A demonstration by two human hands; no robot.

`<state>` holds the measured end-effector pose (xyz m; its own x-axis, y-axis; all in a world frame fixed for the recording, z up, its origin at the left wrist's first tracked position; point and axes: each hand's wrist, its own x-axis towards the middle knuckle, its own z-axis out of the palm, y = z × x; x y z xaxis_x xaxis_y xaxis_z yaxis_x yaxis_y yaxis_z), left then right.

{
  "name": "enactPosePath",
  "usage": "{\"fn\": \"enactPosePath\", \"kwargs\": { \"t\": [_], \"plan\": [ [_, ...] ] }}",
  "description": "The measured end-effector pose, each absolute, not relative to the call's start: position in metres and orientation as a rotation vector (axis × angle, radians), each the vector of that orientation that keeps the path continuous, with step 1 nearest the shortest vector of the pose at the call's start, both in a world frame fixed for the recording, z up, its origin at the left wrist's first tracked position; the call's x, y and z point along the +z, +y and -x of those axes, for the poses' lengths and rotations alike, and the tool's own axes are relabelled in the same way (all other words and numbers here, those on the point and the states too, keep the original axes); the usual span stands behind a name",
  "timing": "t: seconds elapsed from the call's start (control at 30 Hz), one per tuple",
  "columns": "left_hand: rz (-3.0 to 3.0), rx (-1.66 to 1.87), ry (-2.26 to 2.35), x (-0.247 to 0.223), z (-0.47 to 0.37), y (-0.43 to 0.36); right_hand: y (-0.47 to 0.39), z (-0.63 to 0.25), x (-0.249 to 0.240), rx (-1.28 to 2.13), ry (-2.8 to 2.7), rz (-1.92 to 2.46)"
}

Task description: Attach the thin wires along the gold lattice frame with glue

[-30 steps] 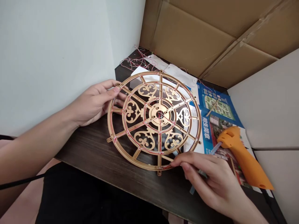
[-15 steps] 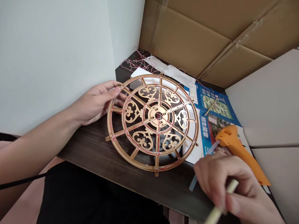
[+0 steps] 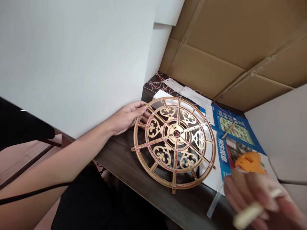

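A round gold frame (image 3: pixel 171 130) with spokes, scroll ornaments and small tabs round its rim stands tilted in the middle. Thin red wires run along its rings and spokes. My left hand (image 3: pixel 127 117) grips its upper left rim, thumb in front and fingers behind. At the lower right, my right hand (image 3: pixel 254 193), blurred, is closed round a pale wooden stick (image 3: pixel 248 215). Behind that hand lies an orange hot glue gun (image 3: pixel 249 162), partly hidden. A translucent glue stick (image 3: pixel 214 203) slants out beside my right fingers.
Printed blue leaflets (image 3: pixel 240 127) lie on the dark table (image 3: pixel 120 156), with another thin stick (image 3: pixel 229 129) on them. Tangled red and white wires (image 3: pixel 155 85) and white paper strips (image 3: pixel 192 94) lie at the back. Cardboard (image 3: pixel 216 48) and white panels (image 3: pixel 83 57) enclose the table.
The view has swung so that the frame and both hands appear lower and farther right. My left hand keeps its hold on the rim; my right hand keeps the stick, now covering more of the glue gun.
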<state>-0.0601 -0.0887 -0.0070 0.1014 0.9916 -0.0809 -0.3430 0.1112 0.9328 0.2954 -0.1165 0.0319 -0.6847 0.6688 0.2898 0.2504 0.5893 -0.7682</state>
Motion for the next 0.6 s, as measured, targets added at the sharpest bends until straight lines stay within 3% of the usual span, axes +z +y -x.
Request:
{"fn": "enactPosePath", "kwargs": {
  "t": [0.1, 0.37, 0.6],
  "plan": [
    [-0.926, 1.222, 0.908, -0.01, 0.062, -0.089, -0.131, -0.277, 0.035, 1.103, -2.059, 0.904],
    [-0.933, 1.232, 0.877, -0.016, 0.065, -0.089, -0.139, -0.226, 0.036, 0.485, -2.312, 0.836],
    [-0.941, 1.232, 0.856, -0.02, 0.067, -0.088, -0.138, -0.219, 0.027, 0.343, -2.386, 0.72]
  ]
}}
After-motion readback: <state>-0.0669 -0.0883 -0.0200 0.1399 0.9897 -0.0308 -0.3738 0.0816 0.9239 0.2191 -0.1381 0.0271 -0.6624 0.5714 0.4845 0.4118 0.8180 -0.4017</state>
